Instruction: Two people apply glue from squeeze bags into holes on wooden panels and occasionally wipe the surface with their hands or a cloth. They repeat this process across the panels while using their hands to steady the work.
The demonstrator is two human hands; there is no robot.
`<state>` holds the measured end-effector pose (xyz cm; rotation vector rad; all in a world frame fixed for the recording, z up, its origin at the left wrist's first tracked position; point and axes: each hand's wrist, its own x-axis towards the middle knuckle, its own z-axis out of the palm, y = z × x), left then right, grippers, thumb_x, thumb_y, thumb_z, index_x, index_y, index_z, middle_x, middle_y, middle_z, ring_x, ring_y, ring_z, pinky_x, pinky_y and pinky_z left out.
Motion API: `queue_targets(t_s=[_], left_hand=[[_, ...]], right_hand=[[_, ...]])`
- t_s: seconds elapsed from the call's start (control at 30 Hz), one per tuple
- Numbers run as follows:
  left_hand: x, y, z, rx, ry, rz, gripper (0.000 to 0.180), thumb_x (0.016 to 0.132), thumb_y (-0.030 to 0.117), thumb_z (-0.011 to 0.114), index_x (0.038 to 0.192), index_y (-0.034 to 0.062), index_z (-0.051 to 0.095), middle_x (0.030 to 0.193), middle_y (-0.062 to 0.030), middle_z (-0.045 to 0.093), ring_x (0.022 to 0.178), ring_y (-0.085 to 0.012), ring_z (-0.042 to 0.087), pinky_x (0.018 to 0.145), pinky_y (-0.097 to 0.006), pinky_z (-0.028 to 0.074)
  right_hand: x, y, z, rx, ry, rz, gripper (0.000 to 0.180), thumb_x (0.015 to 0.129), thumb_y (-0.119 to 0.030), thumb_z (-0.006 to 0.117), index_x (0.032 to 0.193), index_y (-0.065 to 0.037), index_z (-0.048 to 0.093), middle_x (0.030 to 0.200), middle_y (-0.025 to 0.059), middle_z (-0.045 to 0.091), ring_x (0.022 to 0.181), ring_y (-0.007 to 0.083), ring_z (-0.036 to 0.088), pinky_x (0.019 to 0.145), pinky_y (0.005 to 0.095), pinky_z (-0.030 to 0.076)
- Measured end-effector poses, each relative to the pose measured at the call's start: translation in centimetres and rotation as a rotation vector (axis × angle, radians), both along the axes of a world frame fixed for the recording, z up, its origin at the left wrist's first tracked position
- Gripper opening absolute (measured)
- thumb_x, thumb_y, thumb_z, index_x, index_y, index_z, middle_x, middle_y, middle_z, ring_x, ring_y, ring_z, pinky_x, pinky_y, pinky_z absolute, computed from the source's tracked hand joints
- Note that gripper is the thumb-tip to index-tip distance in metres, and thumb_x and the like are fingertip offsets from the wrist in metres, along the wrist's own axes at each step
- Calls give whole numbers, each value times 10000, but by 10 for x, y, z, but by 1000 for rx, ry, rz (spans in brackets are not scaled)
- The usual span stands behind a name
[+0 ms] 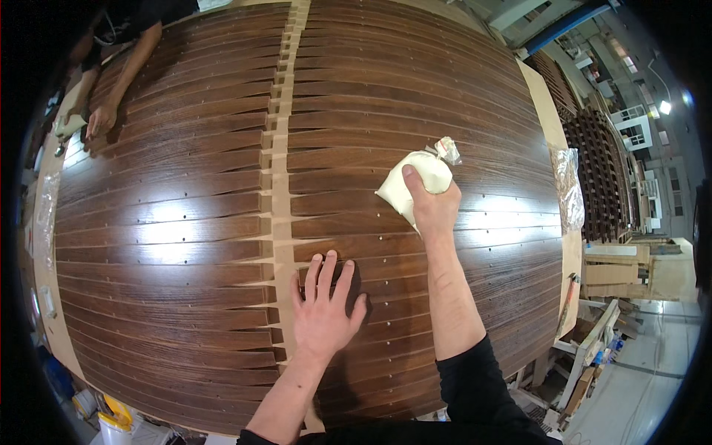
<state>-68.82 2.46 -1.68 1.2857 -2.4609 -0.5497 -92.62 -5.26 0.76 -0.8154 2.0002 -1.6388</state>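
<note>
In my right hand (436,204) is a plump plastic bag of cream-coloured paste (400,182), its twisted, knotted end sticking out beyond my fingers. The bag's pointed corner faces left, over the dark brown wooden boards (415,96). My left hand (322,311) lies palm down with fingers spread on the boards, beside the pale strip (280,185) that runs between two board panels. A row of small pale dots (386,302) dots the boards between my hands. Whether the bag's tip touches the wood cannot be made out.
At the far left, another person's hand (101,121) works over the boards near a second pale bag (70,122). Clear plastic film (568,189) lies along the right edge. Stacked dark slats (604,174) stand beyond it. A white bucket (115,429) sits at lower left.
</note>
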Motion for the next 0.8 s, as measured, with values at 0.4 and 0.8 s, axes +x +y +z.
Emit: queue_targets(t_s=[0.4, 0.8], left_hand=[[-2, 0, 1, 37, -32, -15, 615, 886, 355, 734, 1441, 137, 585, 1581, -162, 442, 1492, -377, 373, 1192, -632, 299], [-1, -1, 1, 49, -43, -20, 623, 882, 362, 738, 1442, 133, 589, 1589, -169, 428, 1492, -388, 367, 1200, -635, 282]], right_hand=[[-29, -1, 6, -335, -393, -108, 346, 954, -169, 786, 1210, 44, 690, 1128, 92, 735, 989, 176, 701, 872, 341, 565], [-22, -33, -7, -75, -71, 13, 367, 850, -223, 863, 1108, 19, 766, 1023, 93, 786, 935, 160, 734, 857, 321, 570]])
